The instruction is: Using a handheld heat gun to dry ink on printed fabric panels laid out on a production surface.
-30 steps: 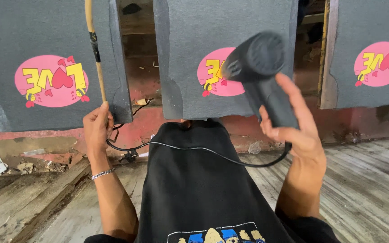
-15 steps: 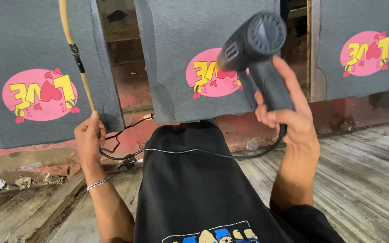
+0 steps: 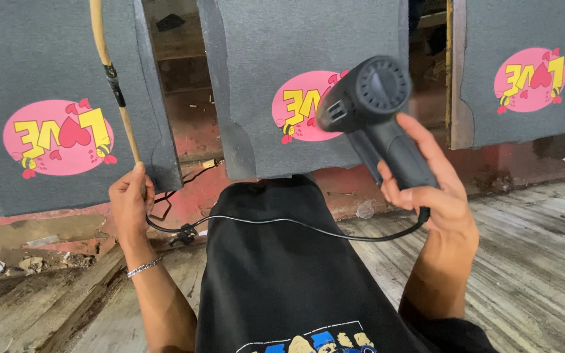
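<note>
So, quick rundown of where I'm at. My right hand (image 3: 436, 196) has its fingers wrapped around the handle of a black heat gun (image 3: 377, 117), held up in front of the middle grey felt panel (image 3: 308, 52), nozzle end pointing away toward it. Its black cord (image 3: 282, 222) loops down from the handle base and runs left across my lap to a plug connection on the floor near my left wrist.

My left hand (image 3: 131, 199) is clenched on the lower end of a thin wooden stick (image 3: 114, 85) with a band of black tape partway up; it leans up against the left grey panel (image 3: 40, 65), right near that panel's right edge.

Three grey panels stand side by side with open gaps between them, and through the gaps you can see dark shelving behind. The lower edges of the panels stop just above a red ledge. Each panel has a pink oval sticker with yellow letters and a red heart: one (image 3: 60, 137) on the left, one (image 3: 302, 108) partly hidden by the heat gun, one (image 3: 531, 78) on the right panel. Worn wooden floor planks (image 3: 537, 248) give open room to my right; debris and scraps lie by the left edge.
</note>
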